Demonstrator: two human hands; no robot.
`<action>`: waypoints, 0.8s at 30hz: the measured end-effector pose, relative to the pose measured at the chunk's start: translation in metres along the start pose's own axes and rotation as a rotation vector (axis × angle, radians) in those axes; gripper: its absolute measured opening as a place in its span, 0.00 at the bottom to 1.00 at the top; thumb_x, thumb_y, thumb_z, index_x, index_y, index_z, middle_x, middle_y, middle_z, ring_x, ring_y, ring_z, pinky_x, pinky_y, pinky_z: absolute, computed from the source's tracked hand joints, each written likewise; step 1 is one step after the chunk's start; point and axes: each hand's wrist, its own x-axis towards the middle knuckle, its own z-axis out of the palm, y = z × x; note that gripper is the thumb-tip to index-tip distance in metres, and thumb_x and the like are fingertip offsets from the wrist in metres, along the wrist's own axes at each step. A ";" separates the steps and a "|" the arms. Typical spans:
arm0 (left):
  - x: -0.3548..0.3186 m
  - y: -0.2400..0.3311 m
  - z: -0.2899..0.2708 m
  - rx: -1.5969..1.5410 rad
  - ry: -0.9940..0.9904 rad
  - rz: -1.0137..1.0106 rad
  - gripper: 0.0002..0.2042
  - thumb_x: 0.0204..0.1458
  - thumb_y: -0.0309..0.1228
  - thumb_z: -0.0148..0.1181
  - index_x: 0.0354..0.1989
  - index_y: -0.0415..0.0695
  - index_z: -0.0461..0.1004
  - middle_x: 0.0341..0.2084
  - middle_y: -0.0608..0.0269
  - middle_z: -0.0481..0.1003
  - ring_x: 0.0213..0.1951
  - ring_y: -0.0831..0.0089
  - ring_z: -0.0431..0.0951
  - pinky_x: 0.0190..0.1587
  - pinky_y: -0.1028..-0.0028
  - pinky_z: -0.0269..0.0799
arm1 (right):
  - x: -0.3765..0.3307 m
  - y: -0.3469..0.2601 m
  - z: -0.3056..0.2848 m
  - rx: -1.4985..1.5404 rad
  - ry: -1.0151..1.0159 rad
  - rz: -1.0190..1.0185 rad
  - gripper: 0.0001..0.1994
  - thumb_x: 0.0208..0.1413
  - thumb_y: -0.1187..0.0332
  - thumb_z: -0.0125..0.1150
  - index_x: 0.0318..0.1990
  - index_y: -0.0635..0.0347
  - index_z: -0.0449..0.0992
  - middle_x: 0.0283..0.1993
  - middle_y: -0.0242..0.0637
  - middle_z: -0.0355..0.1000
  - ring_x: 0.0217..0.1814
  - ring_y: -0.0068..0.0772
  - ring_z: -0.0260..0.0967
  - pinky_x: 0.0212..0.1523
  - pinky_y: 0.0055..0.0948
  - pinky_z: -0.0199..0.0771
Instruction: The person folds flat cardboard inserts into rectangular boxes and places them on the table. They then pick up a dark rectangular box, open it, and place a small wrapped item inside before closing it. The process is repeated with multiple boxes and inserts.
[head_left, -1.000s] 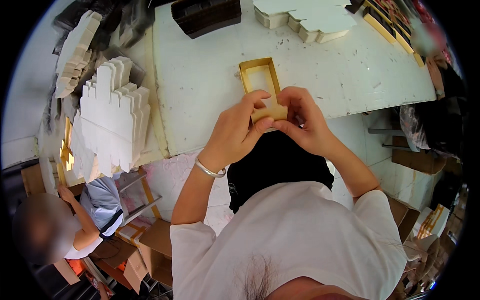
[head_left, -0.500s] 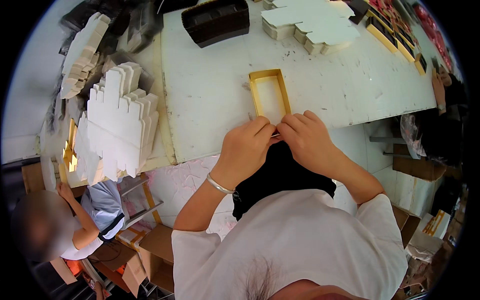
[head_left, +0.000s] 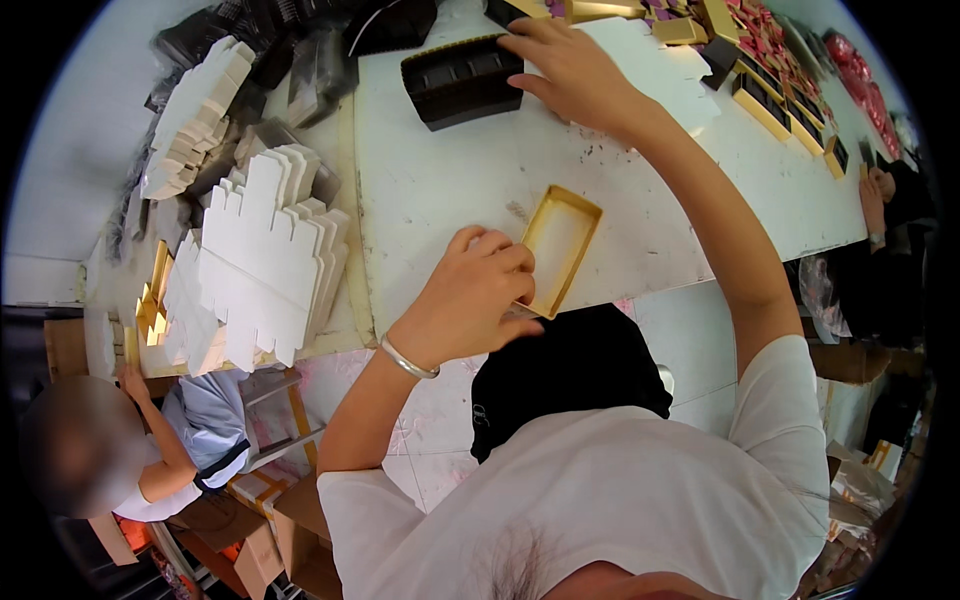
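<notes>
A shallow gold cardboard tray (head_left: 562, 245) lies on the white table (head_left: 450, 180) near its front edge. My left hand (head_left: 478, 295) grips the tray's near corner, a silver bangle on its wrist. My right hand (head_left: 568, 68) is stretched far across the table, fingers spread, resting on a stack of white die-cut cardboard pieces (head_left: 660, 70) beside a black plastic insert tray (head_left: 462, 78). It is not clear whether the right hand has taken hold of a piece.
Stacks of white die-cut cardboard (head_left: 262, 255) fill the left of the table, another stack (head_left: 195, 115) behind. Gold boxes with red contents (head_left: 775, 75) line the far right. A seated person (head_left: 130, 460) works at lower left; another person's hand (head_left: 880, 195) shows at right.
Both hands held the gold tray at its near end. Now my right hand has left it and reached to the far stack; my left hand stays on the tray, which lies flat.
</notes>
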 end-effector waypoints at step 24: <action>-0.007 0.001 0.024 -0.012 0.411 -0.175 0.30 0.36 0.38 0.73 0.52 0.44 0.72 0.55 0.55 0.66 0.52 0.59 0.68 0.55 0.62 0.63 | -0.047 -0.050 -0.100 1.060 -1.003 1.092 0.20 0.60 0.54 0.55 0.54 0.55 0.71 0.36 0.28 0.68 0.33 0.18 0.62 0.35 0.19 0.64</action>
